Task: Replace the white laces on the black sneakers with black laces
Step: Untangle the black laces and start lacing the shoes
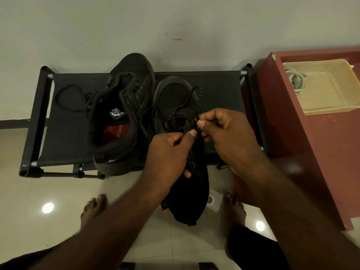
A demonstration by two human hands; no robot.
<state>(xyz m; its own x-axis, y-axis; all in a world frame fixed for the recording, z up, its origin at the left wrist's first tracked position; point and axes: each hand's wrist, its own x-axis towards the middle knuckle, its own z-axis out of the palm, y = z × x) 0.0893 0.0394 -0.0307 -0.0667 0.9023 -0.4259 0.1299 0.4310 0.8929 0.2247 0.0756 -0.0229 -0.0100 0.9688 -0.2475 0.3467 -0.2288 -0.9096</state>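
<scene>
Here, in the head view, both hands meet over a black low-top fabric sneaker (171,96) lying toe toward twelve o'clock on a black fabric-topped rack (64,137), its heel overhanging the rack's six o'clock edge. The right hand (224,137) is closed tight, thumb and forefinger pinching the end of a black speckled lace (187,102) just above the eyelets. The left hand (171,151) is curled too, its thumb pressed to its forefinger on the same lace right beside the right thumb, while its little finger touches the sneaker's side. The lace's slack loops over the toe. At this sneaker's nine o'clock, touching it, a second black sneaker (120,106) lies tipped on its side, opening toward the person. Farther at nine o'clock a loose black lace (68,98) lies on the rack. At the frame's two o'clock, white laces (296,80) lie coiled in a cream plastic tray (327,90) on a maroon cabinet (311,152).
</scene>
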